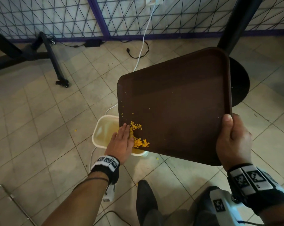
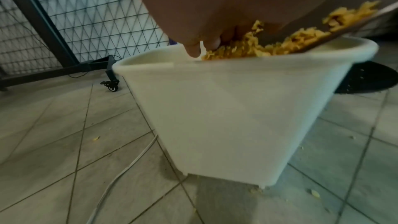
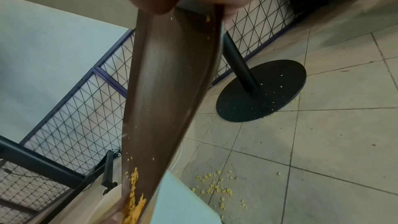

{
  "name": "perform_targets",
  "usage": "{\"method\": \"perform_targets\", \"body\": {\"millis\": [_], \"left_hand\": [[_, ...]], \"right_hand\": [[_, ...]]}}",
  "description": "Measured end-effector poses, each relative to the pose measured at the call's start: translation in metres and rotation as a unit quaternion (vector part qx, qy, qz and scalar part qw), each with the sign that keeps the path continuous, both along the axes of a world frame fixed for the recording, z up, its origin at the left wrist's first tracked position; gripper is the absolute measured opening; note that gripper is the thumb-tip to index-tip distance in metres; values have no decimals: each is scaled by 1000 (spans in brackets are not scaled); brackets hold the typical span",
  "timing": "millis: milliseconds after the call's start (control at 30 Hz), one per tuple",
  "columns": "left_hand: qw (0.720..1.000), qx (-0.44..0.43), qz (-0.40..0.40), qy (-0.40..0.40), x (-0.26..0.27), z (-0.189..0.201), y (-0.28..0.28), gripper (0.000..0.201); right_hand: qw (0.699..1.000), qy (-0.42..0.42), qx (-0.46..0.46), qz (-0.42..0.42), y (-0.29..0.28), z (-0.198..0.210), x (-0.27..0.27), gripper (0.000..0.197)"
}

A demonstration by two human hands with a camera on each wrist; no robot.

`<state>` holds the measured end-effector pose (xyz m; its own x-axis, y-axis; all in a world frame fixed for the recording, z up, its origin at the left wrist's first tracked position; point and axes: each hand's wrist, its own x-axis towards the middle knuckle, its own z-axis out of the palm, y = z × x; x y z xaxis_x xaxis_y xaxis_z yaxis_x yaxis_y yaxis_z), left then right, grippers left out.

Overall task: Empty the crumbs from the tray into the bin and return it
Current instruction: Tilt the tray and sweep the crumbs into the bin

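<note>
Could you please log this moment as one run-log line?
right hand: grips tray | left hand: sweeps crumbs | bin: below

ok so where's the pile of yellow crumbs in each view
Head: crumbs at the tray's lower-left corner, beside the left hand.
Left wrist: crumbs upper right, spilling over the bin rim.
Right wrist: crumbs bottom centre-left, at the tray's low end.
Shared landmark: black round table base.

Premises appear to be a café or canteen dining area: tiled floor [image 1: 40, 111], pedestal table base [image 3: 260, 91], brown serving tray [image 1: 178, 103], wire-mesh partition [image 1: 48, 17] with purple frame, trailing cables.
</note>
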<state>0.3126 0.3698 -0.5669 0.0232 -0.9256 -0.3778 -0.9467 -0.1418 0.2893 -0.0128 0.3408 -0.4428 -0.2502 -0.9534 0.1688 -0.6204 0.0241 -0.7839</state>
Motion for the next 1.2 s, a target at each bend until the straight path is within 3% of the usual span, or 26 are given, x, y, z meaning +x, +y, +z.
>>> {"method": "perform_targets", "body": {"millis": [133,333,433,667,800,1000,1100,1200], "left_hand": [[1000,-5,1,-5,3,7,12,61],[991,-116,61,14,-10,37,-51,59],[993,-92,67,35,-20,33,-61,60],[999,-36,20,15,-25,9,6,58],[993,-100,53,-25,-14,28,-35,58],[992,-65,0,-109,10,44,-121,60],[993,-37,-19,-112,13,38,-114,60],[995,2,-37,-96,8,25,-69,61]], "right_hand": [[1000,8,-12,8,1,2,0,28],[1000,10,-14,11,0,6,0,26],[1000,3,-7,1,-2,6,1,29],[1000,-8,3,-22,-3,8,-5,28],[1000,5,0,-16,-2,6,-8,28],[1000,8,-18,-2,-4,5,-5,28],[1000,-2,-13,-6,-5,3,-6,30],[1000,-4,-8,-12,-4,3,-6,30]]}}
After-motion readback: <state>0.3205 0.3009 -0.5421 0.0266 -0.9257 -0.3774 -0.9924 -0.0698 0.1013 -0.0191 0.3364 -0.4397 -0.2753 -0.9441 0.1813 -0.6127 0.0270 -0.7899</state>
